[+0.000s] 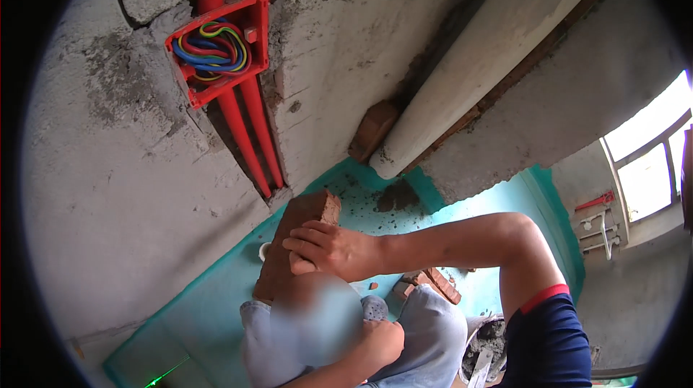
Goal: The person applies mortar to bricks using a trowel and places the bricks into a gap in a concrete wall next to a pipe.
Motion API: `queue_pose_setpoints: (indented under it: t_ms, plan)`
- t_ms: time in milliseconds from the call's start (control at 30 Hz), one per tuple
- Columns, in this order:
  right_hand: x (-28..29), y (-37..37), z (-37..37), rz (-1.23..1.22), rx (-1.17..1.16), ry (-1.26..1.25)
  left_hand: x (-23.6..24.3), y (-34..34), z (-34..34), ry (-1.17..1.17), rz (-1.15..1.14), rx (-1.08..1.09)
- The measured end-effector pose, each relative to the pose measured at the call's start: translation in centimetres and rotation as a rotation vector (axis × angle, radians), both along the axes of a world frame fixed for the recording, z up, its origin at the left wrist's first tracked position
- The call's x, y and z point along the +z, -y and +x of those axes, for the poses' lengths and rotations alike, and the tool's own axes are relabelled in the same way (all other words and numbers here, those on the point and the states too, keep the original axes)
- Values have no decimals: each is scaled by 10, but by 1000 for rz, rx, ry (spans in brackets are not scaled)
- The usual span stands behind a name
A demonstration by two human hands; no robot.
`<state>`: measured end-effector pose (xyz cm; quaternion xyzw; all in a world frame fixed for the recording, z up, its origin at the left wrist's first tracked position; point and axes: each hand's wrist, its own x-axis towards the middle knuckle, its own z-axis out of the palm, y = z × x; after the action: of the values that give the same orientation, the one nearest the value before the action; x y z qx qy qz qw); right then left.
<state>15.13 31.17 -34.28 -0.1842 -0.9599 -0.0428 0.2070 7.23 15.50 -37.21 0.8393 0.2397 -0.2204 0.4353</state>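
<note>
One brick (277, 261) beneath the right fingers (309, 237)

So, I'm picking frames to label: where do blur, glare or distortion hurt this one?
Head view: a smooth blur below the brick hides what lies beside the left hand; head view: the window glares near white; head view: fisheye curving and dark borders at left and right, though the wires look fairly sharp.
</note>
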Motion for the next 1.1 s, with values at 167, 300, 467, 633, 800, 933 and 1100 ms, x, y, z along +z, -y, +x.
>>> queue_pose_setpoints:
  t_ms: [167,300,467,633,800,933,1100]
  plan:
    - [-58,-70,77,-287,-352,177,0,6,-9,146,71,81]
    - [-72,-87,80,180,-537,315,11,-2,-29,164,79,97]
    - [-80,-95,92,228,-426,230,17,-2,-45,134,155,100]
    - [-83,-73,84,26,-403,474,20,-1,-42,193,142,53]
    - [-48,-14,25,-35,-55,198,18,0,-45,216,151,48]
    - [-56,-19,34,36,11,73,26,-2,-47,191,145,73]
    - [-101,-80,108,-64,-462,82,30,1,-42,155,144,70]
